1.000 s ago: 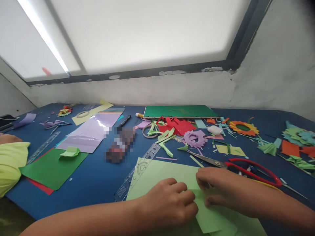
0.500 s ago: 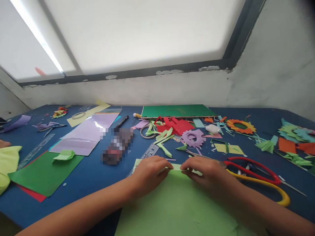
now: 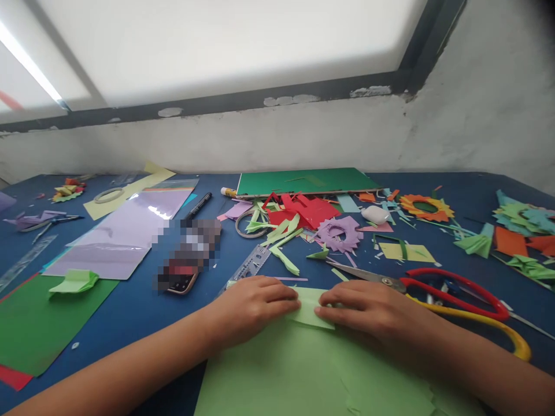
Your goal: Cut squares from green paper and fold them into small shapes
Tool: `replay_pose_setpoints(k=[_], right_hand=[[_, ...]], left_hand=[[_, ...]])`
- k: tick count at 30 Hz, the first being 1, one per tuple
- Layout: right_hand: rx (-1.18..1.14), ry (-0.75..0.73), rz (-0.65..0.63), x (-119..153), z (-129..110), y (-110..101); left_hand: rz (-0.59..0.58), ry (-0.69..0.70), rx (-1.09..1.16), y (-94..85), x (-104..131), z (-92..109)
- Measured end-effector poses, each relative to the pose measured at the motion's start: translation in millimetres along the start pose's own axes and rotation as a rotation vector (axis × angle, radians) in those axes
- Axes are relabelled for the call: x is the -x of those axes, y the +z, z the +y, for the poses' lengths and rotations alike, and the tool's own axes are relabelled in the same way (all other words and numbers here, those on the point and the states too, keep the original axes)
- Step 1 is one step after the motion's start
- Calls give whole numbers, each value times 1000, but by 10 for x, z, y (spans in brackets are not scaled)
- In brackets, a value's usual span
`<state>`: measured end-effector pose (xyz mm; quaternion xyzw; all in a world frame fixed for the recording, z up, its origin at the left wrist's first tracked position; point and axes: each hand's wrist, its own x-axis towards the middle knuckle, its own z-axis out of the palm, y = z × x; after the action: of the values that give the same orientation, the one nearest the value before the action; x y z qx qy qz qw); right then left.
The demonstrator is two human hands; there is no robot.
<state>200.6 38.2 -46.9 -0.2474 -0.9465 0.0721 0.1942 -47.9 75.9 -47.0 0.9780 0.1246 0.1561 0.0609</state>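
Observation:
A small light green paper piece (image 3: 313,306) lies over the top of a larger light green sheet (image 3: 277,370) in front of me. My left hand (image 3: 255,303) is closed at its left edge, fingers bent together and fingertips on the paper. On its right side, my right hand (image 3: 368,306) also holds the piece, with the index and middle fingers over it and the thumb hidden. Just beyond the right hand are large scissors (image 3: 390,281) with one red and one yellow handle. A clear ruler (image 3: 249,267) lies past the left hand.
Purple (image 3: 340,234) and orange (image 3: 425,207) paper rings, red paper (image 3: 310,214) and green scraps lie beyond my hands. A green board (image 3: 299,182) is by the wall. Leftward are a phone (image 3: 186,280), a black marker (image 3: 199,205), lilac sheets (image 3: 117,242) and a dark green sheet (image 3: 52,323).
My fingertips have moved slightly apart, and more of the small light green piece shows between them, lying over the larger sheet. The camera view has shifted to the right.

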Motion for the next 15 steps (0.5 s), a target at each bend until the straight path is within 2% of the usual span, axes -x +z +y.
replay_pose_setpoints(k=[10, 15], right_hand=[[21, -8, -45, -19, -7, -61], [117, -58, -35, -57, -26, -86]], left_hand=[[-39, 17, 105, -61, -28, -9], [-76, 10, 123, -79, -42, 2]])
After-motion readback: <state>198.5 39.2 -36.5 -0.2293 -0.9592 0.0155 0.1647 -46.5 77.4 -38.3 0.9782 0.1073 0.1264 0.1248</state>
